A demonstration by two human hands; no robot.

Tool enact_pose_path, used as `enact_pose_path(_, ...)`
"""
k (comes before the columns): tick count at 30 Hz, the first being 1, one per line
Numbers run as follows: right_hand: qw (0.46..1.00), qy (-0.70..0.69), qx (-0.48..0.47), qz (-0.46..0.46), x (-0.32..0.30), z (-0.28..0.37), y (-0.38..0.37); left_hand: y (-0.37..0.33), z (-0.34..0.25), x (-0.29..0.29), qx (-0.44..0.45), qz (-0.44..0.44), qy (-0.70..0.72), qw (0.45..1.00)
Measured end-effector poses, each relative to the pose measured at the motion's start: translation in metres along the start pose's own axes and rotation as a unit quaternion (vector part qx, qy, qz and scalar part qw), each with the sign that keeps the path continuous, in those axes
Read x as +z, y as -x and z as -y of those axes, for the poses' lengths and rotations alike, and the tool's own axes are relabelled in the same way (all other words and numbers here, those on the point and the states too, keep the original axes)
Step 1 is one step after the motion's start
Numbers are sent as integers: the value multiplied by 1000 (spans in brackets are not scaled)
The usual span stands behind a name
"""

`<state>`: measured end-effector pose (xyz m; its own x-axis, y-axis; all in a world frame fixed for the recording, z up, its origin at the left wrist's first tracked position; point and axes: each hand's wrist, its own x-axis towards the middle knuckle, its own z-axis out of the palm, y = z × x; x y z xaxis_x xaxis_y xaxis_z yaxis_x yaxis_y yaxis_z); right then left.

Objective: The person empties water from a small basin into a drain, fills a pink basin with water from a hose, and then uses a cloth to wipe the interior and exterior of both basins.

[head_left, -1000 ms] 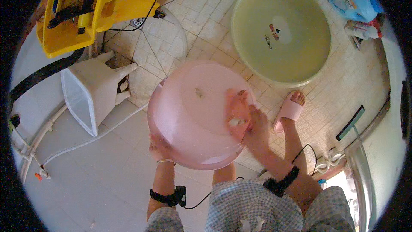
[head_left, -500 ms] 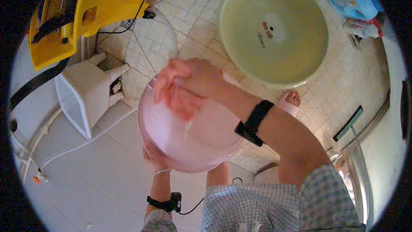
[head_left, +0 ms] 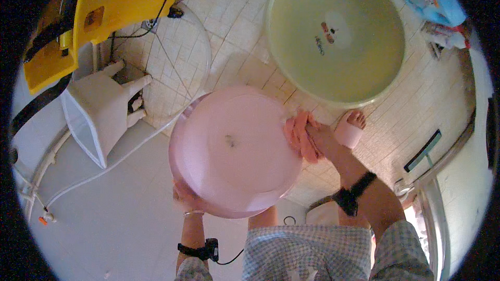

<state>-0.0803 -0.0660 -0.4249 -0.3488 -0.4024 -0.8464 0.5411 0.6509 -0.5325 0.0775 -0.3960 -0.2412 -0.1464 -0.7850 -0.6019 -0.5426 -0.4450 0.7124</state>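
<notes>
A pink plastic basin (head_left: 245,151) is held up in front of me, its broad round face toward me with a small dark mark near the middle. My left hand (head_left: 186,198) grips its lower left edge, the fingers partly hidden by the basin. At the basin's right edge, my right hand (head_left: 324,140) holds a bunched coral-coloured cloth (head_left: 302,136) against it. Black bands with small devices are strapped on both my forearms.
A large pale green basin (head_left: 338,80) stands on the tiled floor ahead, close to my slippered foot (head_left: 350,130). To the left are a white plastic stool (head_left: 101,109) on its side, a yellow plastic object (head_left: 125,10) and a white hose (head_left: 99,174). A squeegee (head_left: 423,151) is at the right.
My right hand has moved the cloth from the basin's far left side across to its right edge. The basin's round face has turned more toward me. My left hand keeps its grip.
</notes>
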Motion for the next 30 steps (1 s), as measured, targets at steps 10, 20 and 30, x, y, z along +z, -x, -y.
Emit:
enact_pose_path(10, 964, 134, 49, -226, -175, 124, -39, -24, -4, -4, 65, 6, 87, 994)
enact_pose_path(20, 768, 561, -125, -284, -178, 55, -146, -9, -18, 24, 83, -30, 21, 996)
enact_pose_path(30, 674, 641, -68, -362, -178, -3, -162, -7, -24, 38, 6, -9, 70, 997)
